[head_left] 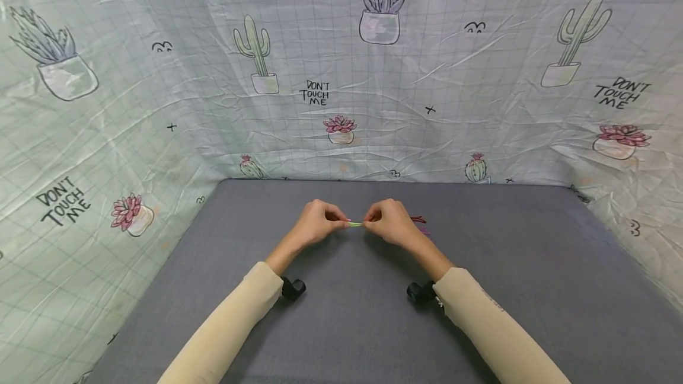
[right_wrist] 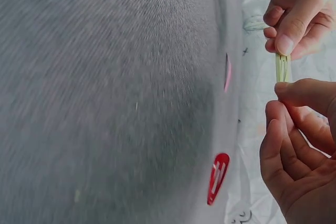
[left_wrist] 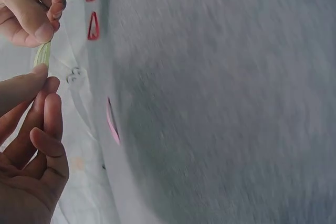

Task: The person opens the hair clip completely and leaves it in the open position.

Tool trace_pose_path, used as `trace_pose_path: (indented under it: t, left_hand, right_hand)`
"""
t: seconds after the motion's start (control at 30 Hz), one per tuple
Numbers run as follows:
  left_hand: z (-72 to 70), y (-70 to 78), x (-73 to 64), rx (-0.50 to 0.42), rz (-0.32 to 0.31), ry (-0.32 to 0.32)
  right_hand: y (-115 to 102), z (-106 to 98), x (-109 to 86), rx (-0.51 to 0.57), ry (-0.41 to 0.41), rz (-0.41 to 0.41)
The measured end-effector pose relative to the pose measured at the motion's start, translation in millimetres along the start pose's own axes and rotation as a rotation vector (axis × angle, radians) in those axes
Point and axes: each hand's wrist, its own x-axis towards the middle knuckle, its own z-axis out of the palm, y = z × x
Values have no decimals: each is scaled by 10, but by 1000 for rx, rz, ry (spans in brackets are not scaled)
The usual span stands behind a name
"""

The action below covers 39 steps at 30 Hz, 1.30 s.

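Note:
Pale yellow-green snap hair clip (head_left: pixel 355 224) is stretched between both hands above the table, one end in each. My left hand (head_left: pixel 318 221) pinches its left end between thumb and fingertips. The opposite end is pinched by my right hand (head_left: pixel 388 221). In the right wrist view, the clip (right_wrist: pixel 283 69) shows its slotted frame, its ends hidden under the thumbs. On the table by the right hand lie a red hair clip (right_wrist: pixel 218 178) and, in the left wrist view, another red clip (left_wrist: pixel 93 26). A pink clip (left_wrist: pixel 113 124) lies apart from these.
The grey tabletop (head_left: pixel 352 325) spreads beneath both arms. Behind it and at the sides hangs a pale cloth (head_left: pixel 427 76) printed with cacti and lettering. A black wrist camera (head_left: pixel 293 288) sits on the left wrist, another (head_left: pixel 421 292) on the right.

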Motion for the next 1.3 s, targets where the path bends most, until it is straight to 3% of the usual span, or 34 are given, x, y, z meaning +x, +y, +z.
trace_pose_path:
  t: [0.8,1.3]
  left_hand:
    - [357,512,-176,-161,121,11]
    - [494,578,-258,-267,133,-14]
  right_hand:
    - [197,-390,-683,95,119,-75]
    - [320,-421,-843,154,131,-107]
